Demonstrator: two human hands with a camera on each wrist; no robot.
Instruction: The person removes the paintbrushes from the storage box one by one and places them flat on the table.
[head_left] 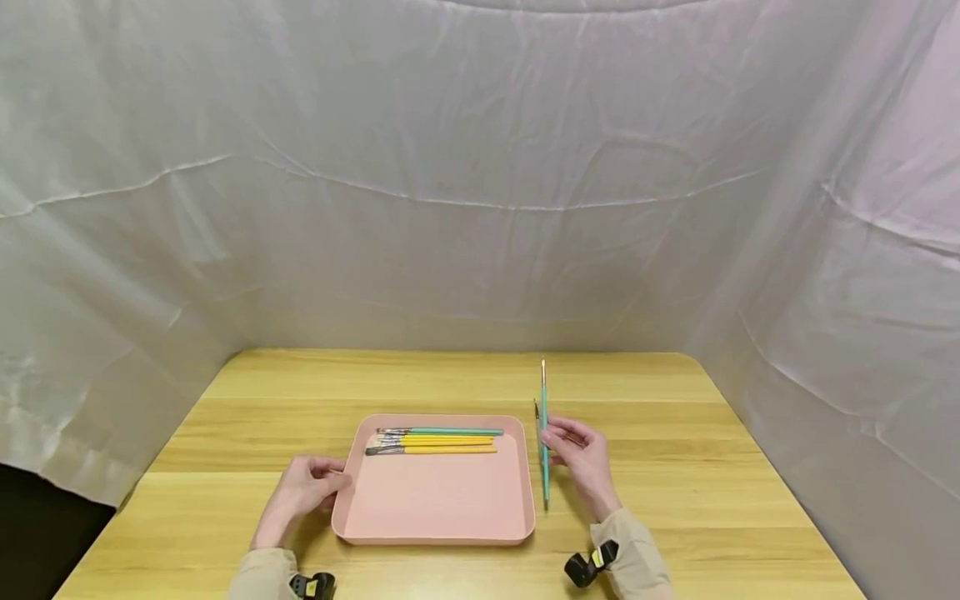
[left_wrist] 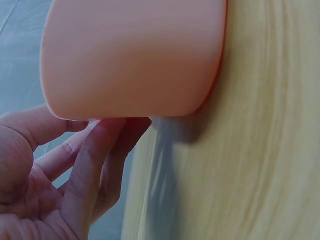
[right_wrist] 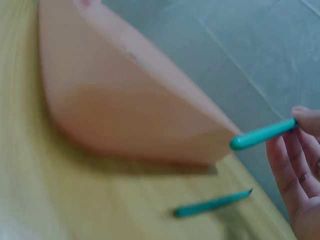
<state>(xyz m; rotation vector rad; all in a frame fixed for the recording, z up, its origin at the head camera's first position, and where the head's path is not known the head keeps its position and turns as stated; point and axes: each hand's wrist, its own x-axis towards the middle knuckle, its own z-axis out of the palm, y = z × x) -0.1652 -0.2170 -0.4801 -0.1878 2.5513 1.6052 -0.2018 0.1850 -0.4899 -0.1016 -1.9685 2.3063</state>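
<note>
At the left, my left hand (head_left: 300, 492) pinches the left edge of the pink tray (head_left: 438, 500), though the overlapping fingers make it hard to be sure how far my thumb reaches over the rim. The tray sits on the wooden table (head_left: 697, 467); I'd judge it light, stiff and smooth, steadied best by its wall.

Toward its far side lie a teal brush (head_left: 457, 431) and several yellow brushes (head_left: 450, 451), bristles to the left. Just right of the tray, a loose teal brush (right_wrist: 212, 204) rests on the table.

Beside it, above the wood, is the held teal brush (head_left: 544, 421), bristle end pointing away from me. My right hand (head_left: 585, 458) has thumb and fingers closed together on its handle. It should feel light and rigid but slick, prone to roll, so mid-handle is the place to hold, sparing the soft bristles.
</note>
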